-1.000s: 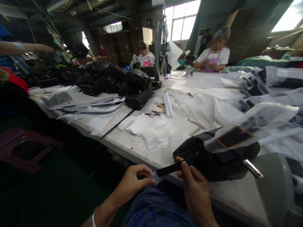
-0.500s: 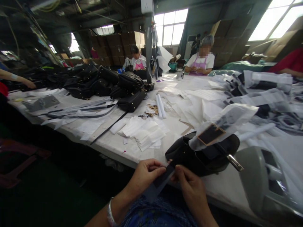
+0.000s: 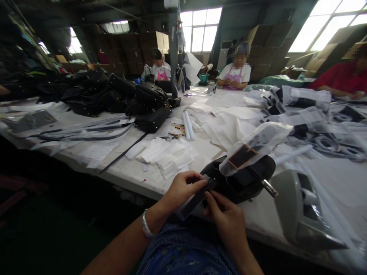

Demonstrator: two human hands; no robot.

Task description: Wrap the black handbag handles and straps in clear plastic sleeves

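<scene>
A black handbag lies on its side at the table's near edge, with a metal clasp sticking out to the right. On top of it rests a translucent wrapping with a brown-edged dark tag. From the bag's left end a black strap in a thin translucent sleeve comes down toward my lap. My left hand pinches the strap and its wrap between thumb and fingers. Close beside it, my right hand grips the strap's other edge, its fingertips partly hidden.
A grey tape dispenser stands right of the bag. White paper sheets lie ahead, with white rolls behind them. Black bags are heaped at the left, wrapped straps at the right. Several co-workers sit across the table.
The translucent wrap, which hung flat and wide below my hands, is now folded narrow along the strap. Both hands have moved slightly up it, and the view has shifted.
</scene>
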